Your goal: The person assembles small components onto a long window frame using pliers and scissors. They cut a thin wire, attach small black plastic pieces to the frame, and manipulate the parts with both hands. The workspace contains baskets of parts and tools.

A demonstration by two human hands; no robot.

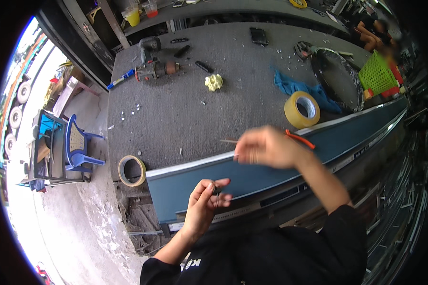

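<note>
My left hand [202,204] is in front of the long blue-grey metal profile [271,168]. Its thumb and index finger pinch a small dark piece [217,191], while the other fingers are partly spread. Just beyond and to the right, my right hand [264,149] is over the profile, somewhat blurred, with fingers curled. A thin metal rod [228,140] sticks out leftward from its fingers; the rest of the rod is hidden in the hand. A curved orange handle [300,139] shows behind the right wrist; I cannot tell what it belongs to.
Tape rolls stand at the profile's left end [132,171] and beyond its middle [302,109]. A power drill [154,69], crumpled yellowish paper [213,82], blue cloth [302,90] and a black round tray [337,78] lie on the grey bench. Another person [366,31] sits far right.
</note>
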